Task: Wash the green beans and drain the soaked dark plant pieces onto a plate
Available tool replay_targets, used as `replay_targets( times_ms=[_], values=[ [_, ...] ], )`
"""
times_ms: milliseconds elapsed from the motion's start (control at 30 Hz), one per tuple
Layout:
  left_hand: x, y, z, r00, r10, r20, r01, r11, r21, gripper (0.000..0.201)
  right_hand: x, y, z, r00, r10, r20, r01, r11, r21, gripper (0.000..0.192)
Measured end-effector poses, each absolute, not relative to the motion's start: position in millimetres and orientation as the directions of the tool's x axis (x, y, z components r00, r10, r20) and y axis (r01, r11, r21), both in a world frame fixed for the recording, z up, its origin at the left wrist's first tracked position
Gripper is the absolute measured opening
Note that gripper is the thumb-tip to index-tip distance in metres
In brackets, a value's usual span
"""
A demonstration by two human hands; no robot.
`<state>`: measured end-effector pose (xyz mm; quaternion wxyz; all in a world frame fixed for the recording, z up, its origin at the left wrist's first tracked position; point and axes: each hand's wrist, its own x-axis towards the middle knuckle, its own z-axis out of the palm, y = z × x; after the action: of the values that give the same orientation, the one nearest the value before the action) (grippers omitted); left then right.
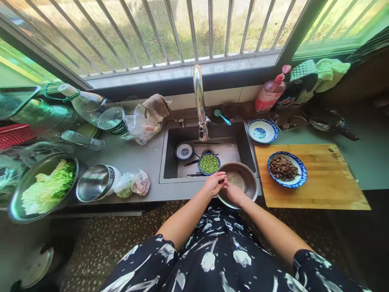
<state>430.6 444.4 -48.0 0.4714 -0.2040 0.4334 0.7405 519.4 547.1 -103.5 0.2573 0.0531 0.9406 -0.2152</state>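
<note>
My left hand (215, 183) and my right hand (233, 192) meet over the near left side of a metal basin (251, 178). Both have their fingers curled in and pressed together, and whatever lies between them is hidden. The basin rests at the sink's front right edge and seems to hold a little cloudy water. Just beyond my left hand, a blue-rimmed bowl of green beans (209, 163) sits in the sink. On the cutting board (328, 174) to the right stands a blue-and-white dish (300, 178) with brown shredded pieces (282, 168), perhaps mushroom.
The sink (231, 148) also holds a small dish (184, 151) and chopsticks, under a tall faucet (199, 101). A plate (263, 131) and soap bottle (270, 93) stand right. Leftward are tied plastic bags (140, 182), a metal pot (94, 182) and a bowl of cabbage (50, 186).
</note>
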Motion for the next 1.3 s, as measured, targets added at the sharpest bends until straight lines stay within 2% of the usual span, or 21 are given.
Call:
replay_targets(
  times_ms=[67,167,400,567,767,833,867,967,1067,1133,1200,1267,1300],
  values=[
    [431,445,-49,-0.471,0.514,-0.717,-0.876,-0.176,0.449,0.015,517,544,-103,-0.864,-0.048,-0.502,0.192,0.889,-0.415,0.033],
    [432,444,-52,-0.466,0.513,-0.721,-0.878,-0.167,0.448,0.016,514,542,-106,-0.874,-0.046,-0.484,0.197,0.877,-0.438,0.031],
    [431,443,-53,-0.467,0.517,-0.717,-0.878,-0.17,0.448,0.017,515,536,-109,-0.876,0.021,-0.481,0.234,0.892,-0.387,0.033],
    [430,442,-49,-0.474,0.515,-0.715,-0.873,-0.166,0.459,0.016,517,532,-98,-0.843,0.161,-0.514,0.358,0.88,-0.313,0.035],
    [431,441,-50,-0.485,0.505,-0.714,-0.863,-0.145,0.483,0.015,515,542,-94,-0.853,0.155,-0.498,0.313,0.916,-0.25,0.029],
    [431,441,-50,-0.495,0.505,-0.707,-0.856,-0.142,0.498,0.014,515,555,-92,-0.87,0.191,-0.454,0.363,0.872,-0.329,0.021],
    [432,442,-51,-0.5,0.504,-0.704,-0.851,-0.138,0.506,0.014,515,562,-91,-0.88,0.22,-0.42,0.399,0.822,-0.406,0.016],
    [435,444,-53,-0.51,0.5,-0.7,-0.839,-0.106,0.534,0.011,515,577,-80,-0.894,0.319,-0.315,0.446,0.558,-0.7,0.007],
    [439,448,-54,-0.492,0.553,-0.672,-0.831,-0.067,0.553,0.011,513,583,-65,-0.896,0.347,-0.278,0.382,0.28,-0.881,0.016],
    [440,451,-54,-0.49,0.592,-0.64,-0.824,-0.077,0.561,0.014,509,587,-56,-0.899,0.311,-0.309,0.368,0.155,-0.917,0.02],
    [440,453,-52,-0.51,0.583,-0.633,-0.818,-0.101,0.566,0.014,506,594,-52,-0.885,0.313,-0.344,0.404,0.153,-0.902,0.022],
    [437,454,-50,-0.522,0.555,-0.648,-0.818,-0.111,0.564,0.012,504,601,-54,-0.854,0.386,-0.348,0.483,0.344,-0.805,0.021],
    [435,454,-49,-0.524,0.547,-0.653,-0.819,-0.113,0.562,0.012,502,604,-57,-0.843,0.42,-0.336,0.521,0.488,-0.7,0.021]
  ],
)
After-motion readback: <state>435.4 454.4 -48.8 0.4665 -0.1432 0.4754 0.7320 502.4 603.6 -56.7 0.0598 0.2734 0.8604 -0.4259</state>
